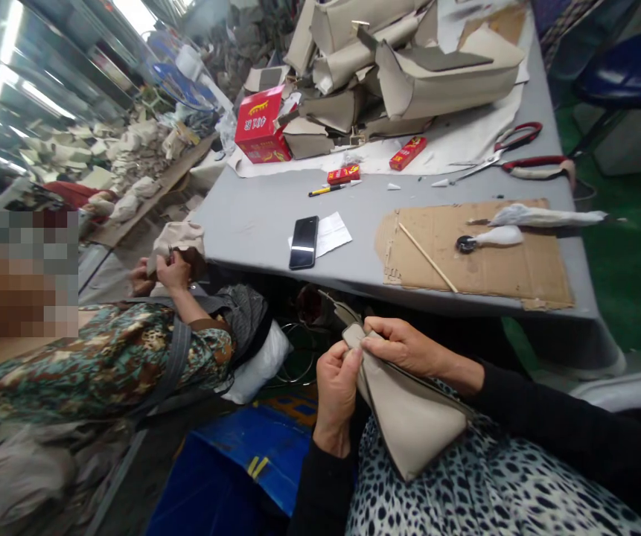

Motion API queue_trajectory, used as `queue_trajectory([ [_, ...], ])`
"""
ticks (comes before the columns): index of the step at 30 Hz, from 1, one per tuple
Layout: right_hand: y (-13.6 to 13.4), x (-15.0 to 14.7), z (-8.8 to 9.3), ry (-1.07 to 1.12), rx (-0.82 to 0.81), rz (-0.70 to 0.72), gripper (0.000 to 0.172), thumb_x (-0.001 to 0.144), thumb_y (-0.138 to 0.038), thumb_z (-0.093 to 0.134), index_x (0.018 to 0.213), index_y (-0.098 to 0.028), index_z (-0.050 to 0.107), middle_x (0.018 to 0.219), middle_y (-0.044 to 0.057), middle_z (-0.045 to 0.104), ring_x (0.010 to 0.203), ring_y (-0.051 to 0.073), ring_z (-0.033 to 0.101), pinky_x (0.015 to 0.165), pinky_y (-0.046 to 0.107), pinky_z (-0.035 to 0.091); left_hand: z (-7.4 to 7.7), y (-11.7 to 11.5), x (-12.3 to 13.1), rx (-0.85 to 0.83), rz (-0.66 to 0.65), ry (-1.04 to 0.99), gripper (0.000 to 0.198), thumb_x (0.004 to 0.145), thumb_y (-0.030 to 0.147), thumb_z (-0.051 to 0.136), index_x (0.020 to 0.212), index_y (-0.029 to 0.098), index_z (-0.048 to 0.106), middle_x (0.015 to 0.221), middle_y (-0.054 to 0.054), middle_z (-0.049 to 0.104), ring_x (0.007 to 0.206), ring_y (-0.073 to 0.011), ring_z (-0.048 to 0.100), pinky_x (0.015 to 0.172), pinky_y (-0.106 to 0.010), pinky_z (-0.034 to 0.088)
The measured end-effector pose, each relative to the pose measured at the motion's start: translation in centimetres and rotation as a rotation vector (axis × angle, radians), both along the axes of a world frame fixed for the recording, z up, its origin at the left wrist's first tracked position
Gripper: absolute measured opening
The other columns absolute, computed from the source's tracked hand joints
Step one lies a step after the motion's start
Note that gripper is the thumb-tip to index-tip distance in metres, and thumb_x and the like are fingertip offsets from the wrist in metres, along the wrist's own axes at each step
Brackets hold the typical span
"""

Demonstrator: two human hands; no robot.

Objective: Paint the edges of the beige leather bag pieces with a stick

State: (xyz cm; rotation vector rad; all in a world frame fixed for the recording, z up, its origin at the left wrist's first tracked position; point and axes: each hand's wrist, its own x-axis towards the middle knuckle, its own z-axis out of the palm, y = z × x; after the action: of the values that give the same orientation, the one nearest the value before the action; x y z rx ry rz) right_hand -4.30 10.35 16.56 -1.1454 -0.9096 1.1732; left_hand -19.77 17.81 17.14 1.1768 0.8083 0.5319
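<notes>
A beige leather bag piece (415, 417) rests on my lap, below the front edge of the grey table (264, 216). My left hand (336, 391) is closed, pinching the piece's upper left edge. My right hand (403, 346) is closed over the top corner of the same piece, fingers pressed on it. Both hands meet at that upper corner.
To my left a co-worker in a patterned top holds another beige piece (178, 242). On the table lie a black phone (304, 242), a white paper, a cardboard sheet (476, 253) with a stick and a white-handled tool, red-handled scissors (513, 152), a red box (258, 123) and stacked beige bag parts (409, 67).
</notes>
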Motion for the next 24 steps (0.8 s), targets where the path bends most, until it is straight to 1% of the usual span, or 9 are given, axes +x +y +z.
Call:
queue_trajectory([
  [5, 0.2, 0.0, -0.3, -0.021, 0.029, 0.02, 0.031, 0.095, -0.039, 0.057, 0.074, -0.021, 0.042, 0.072, -0.006, 0.036, 0.065, 0.01, 0.033, 0.056, 0.024, 0.028, 0.6, 0.3, -0.4, -0.023, -0.022, 0.01, 0.03, 0.083, 0.044, 0.08, 0.091, 0.015, 0.077, 0.072, -0.001, 0.069, 0.062, -0.0107, 0.057, 0.061, -0.02, 0.047],
  [10, 0.2, 0.3, -0.2, -0.053, 0.032, 0.033, 0.032, 0.097, -0.041, 0.056, 0.076, -0.02, 0.043, 0.073, -0.005, 0.038, 0.067, 0.011, 0.035, 0.057, 0.024, 0.03, 1.4, 0.5, -0.3, -0.053, -0.056, 0.042, 0.032, 0.083, 0.045, 0.079, 0.093, 0.015, 0.076, 0.066, 0.002, 0.062, 0.056, -0.0086, 0.049, 0.056, -0.019, 0.043],
  [14, 0.1, 1.1, 0.4, -0.138, 0.046, 0.074, 0.036, 0.1, -0.047, 0.053, 0.077, -0.021, 0.042, 0.075, -0.005, 0.038, 0.069, 0.012, 0.036, 0.061, 0.025, 0.032, 2.0, 0.6, -0.2, -0.028, -0.076, 0.075, 0.035, 0.084, 0.049, 0.077, 0.094, 0.016, 0.076, 0.057, 0.006, 0.049, 0.047, -0.0058, 0.035, 0.047, -0.018, 0.033],
  [16, 0.0, 1.6, 0.7, -0.196, 0.058, 0.103, 0.038, 0.101, -0.049, 0.05, 0.078, -0.021, 0.042, 0.075, -0.004, 0.039, 0.07, 0.012, 0.038, 0.062, 0.026, 0.032, 2.3, 0.7, -0.3, -0.005, -0.101, 0.113, 0.039, 0.085, 0.053, 0.075, 0.097, 0.015, 0.076, 0.056, 0.006, 0.047, 0.046, -0.0055, 0.031, 0.044, -0.018, 0.027],
  [19, 0.0, 2.0, 1.1, -0.275, 0.067, 0.12, 0.036, 0.104, -0.047, 0.048, 0.079, -0.021, 0.043, 0.075, -0.004, 0.041, 0.07, 0.013, 0.04, 0.064, 0.027, 0.033, 2.9, 0.9, -0.3, 0.016, -0.142, 0.169, 0.044, 0.086, 0.057, 0.072, 0.1, 0.015, 0.075, 0.057, 0.006, 0.046, 0.046, -0.0058, 0.032, 0.042, -0.019, 0.022],
  [24, 0.0, 2.2, 1.4, -0.32, 0.075, 0.113, 0.032, 0.106, -0.042, 0.046, 0.082, -0.021, 0.046, 0.075, -0.004, 0.043, 0.07, 0.012, 0.042, 0.065, 0.027, 0.033, 3.7, 0.9, -0.1, 0.013, -0.142, 0.162, 0.045, 0.085, 0.058, 0.073, 0.098, 0.015, 0.076, 0.058, 0.006, 0.045, 0.047, -0.006, 0.033, 0.043, -0.018, 0.023],
])
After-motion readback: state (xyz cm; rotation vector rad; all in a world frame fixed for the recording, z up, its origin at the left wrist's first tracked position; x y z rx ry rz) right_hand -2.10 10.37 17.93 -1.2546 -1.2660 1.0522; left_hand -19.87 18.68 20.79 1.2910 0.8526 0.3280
